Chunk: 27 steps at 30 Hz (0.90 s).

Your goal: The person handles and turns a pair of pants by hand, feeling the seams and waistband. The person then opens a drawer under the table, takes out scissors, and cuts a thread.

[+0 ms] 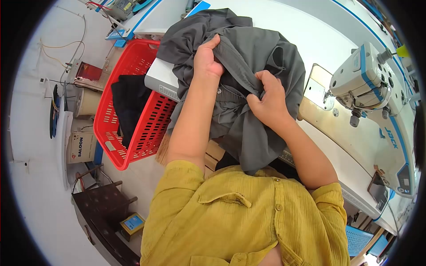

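Note:
A dark grey garment lies bunched over the near edge of the sewing table, part of it hanging down towards my lap. Along its upper side runs a long stitched band, with a gathered section and a small pale button below. My left hand grips the band's upper left end, its other fingers partly hidden in the cloth. Lower down and to the right, my right hand pinches the same band between thumb and bent fingers. The band is stretched out between both hands.
Right of the garment stands a white Jack sewing machine with its needle plate. At the left is a red plastic basket holding black cloth. A phone-like dark object lies at the table's right.

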Tool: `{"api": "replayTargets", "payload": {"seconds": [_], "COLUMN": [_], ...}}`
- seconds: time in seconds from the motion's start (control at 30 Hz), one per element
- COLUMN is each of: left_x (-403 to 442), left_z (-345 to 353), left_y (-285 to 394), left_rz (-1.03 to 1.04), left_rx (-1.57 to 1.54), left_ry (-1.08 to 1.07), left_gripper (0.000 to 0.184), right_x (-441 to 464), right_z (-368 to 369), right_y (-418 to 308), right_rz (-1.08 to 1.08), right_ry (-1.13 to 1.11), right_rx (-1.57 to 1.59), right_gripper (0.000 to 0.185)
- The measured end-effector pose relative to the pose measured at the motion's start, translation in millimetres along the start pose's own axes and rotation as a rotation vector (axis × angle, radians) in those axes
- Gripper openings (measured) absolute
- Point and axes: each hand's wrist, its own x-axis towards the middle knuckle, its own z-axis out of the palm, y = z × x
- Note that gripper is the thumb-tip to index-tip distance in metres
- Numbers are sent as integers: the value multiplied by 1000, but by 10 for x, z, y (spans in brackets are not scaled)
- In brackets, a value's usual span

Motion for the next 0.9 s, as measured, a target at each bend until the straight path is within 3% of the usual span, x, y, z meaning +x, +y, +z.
{"api": "replayTargets", "payload": {"seconds": [0.23,0.4,0.53,0.7,0.8,0.9], "left_x": [224,589,762,524,142,-221], "left_z": [-79,-180,-344,-289,-292,-339], "left_y": [57,243,498,880,1171,1354], "left_rz": [-2,4,14,-52,18,239], "left_rx": [36,56,65,239,357,677], "left_ry": [-31,-54,-73,-304,-255,-80], "left_gripper": [42,47,51,60,58,41], "right_x": [-27,12,18,204,296,342], "right_z": [55,102,121,-21,-133,-173], "right_y": [46,79,271,546,707,781], "right_rz": [19,-136,-297,-51,26,91], "right_ry": [-77,88,5,29,32,101], "right_rx": [-18,-20,-465,-538,-544,-552], "right_gripper": [37,44,45,38,38,38]}}
